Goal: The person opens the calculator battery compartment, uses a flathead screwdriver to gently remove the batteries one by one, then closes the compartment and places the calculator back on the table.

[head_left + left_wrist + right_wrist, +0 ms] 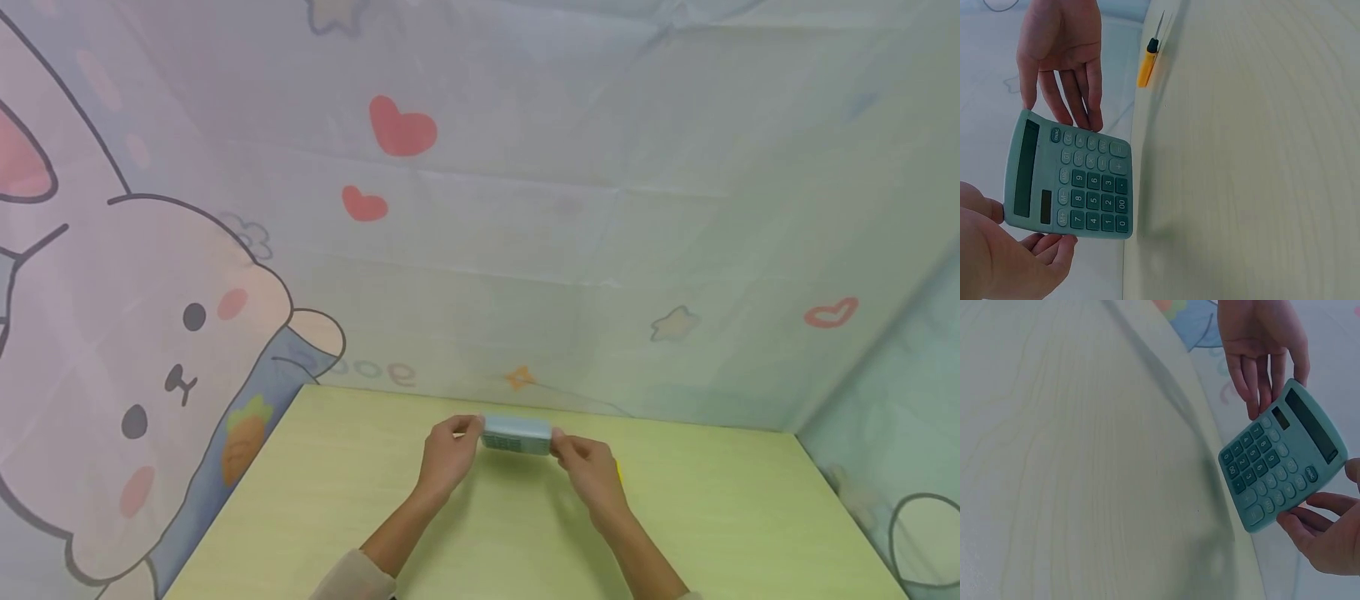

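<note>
A teal calculator point(517, 435) is held up over the table between both hands, its keys and dark display facing the wrist cameras. My left hand point(450, 457) pinches one short side, thumb near the display end and fingers behind. At the opposite side my right hand point(591, 473) grips it the same way. In the left wrist view the calculator point(1072, 181) shows its whole keypad, with the left hand point(1016, 256) below it and the right hand point(1063, 56) above. The right wrist view also shows the calculator point(1282, 456) tilted, clear of the tabletop.
A screwdriver point(1147, 65) with a yellow and black handle lies on the pale wooden table point(337, 500), to the right of the hands. Behind the table hangs a cloth point(525, 250) printed with hearts, stars and a rabbit.
</note>
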Available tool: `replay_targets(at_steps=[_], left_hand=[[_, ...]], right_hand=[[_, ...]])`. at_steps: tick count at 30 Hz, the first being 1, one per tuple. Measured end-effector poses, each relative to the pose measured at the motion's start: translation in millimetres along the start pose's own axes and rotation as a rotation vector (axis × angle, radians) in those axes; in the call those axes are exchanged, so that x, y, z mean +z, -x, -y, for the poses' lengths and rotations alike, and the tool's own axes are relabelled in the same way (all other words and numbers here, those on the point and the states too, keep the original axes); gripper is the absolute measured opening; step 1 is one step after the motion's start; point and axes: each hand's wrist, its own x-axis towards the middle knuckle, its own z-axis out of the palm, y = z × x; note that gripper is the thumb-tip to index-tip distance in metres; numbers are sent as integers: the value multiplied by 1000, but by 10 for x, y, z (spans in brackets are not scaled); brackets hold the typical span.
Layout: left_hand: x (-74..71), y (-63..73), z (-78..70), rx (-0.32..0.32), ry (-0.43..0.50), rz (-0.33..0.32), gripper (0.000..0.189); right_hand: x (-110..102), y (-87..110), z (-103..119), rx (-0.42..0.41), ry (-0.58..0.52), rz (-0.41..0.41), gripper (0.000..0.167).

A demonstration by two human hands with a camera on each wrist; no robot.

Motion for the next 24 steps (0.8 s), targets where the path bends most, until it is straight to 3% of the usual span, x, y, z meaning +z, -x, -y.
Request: replay_targets(at_steps=[24], left_hand=[[-22,43,41,6,-22,86,38]], right_hand=[[61,30,-22,1,83,-38,37]])
